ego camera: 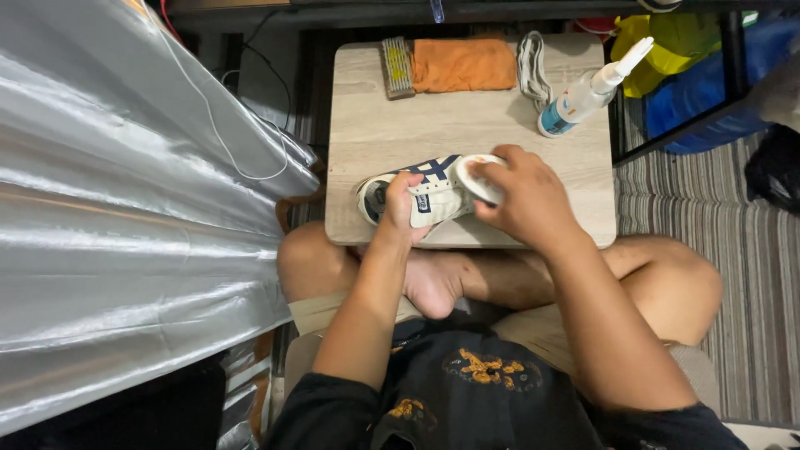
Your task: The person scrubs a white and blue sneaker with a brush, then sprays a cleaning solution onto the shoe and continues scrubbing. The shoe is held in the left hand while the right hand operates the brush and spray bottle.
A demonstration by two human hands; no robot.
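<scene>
Your left hand (402, 204) is clamped around the heel end of the white sneaker (417, 193) with blue stripes, which lies on its side at the near edge of the table (467, 125). Its long axis runs left to right, toe toward your right hand (525, 196). That hand is closed over the toe, so both hands meet the shoe at opposite ends.

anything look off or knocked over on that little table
Only the spray bottle stands out: it lies tipped on its side near the table's far right corner. No spill shows. The shoe is held on its side by both hands.
</scene>
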